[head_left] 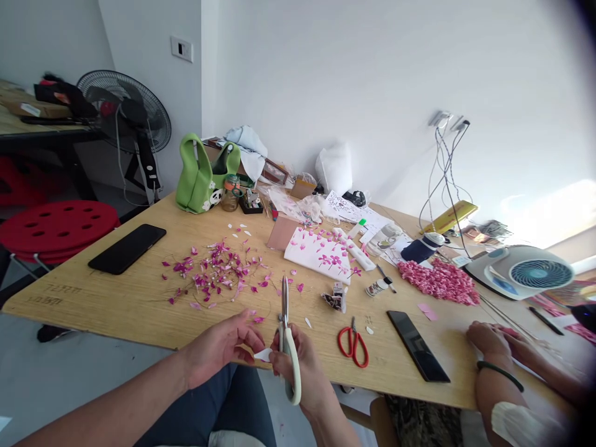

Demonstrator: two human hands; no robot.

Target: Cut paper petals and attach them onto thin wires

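My right hand (pixel 302 363) is wrapped round a pair of scissors (pixel 289 360) with white handles, the blades together and pointing away from me. Its thumb and fingertips also meet the end of a small white petal-shaped piece (pixel 263 355). Close to the left of that piece is my left hand (pixel 233 341), its fingers curved and apart; whether they touch the piece I cannot tell. Beyond both hands lie scattered magenta petals on thin stems (pixel 218 267). Red-handled scissors (pixel 354 344) lie to the right, near a tiny white piece (pixel 308 323).
A black phone (pixel 128 248) lies left, another phone (pixel 416 344) right. Behind are a green bag (pixel 198 180), a jar (pixel 231 194), a white sheet with pink flowers (pixel 316 251), a small bottle (pixel 377 287) and a pink heap (pixel 437 280). Another person's hands (pixel 496 341) rest at right.
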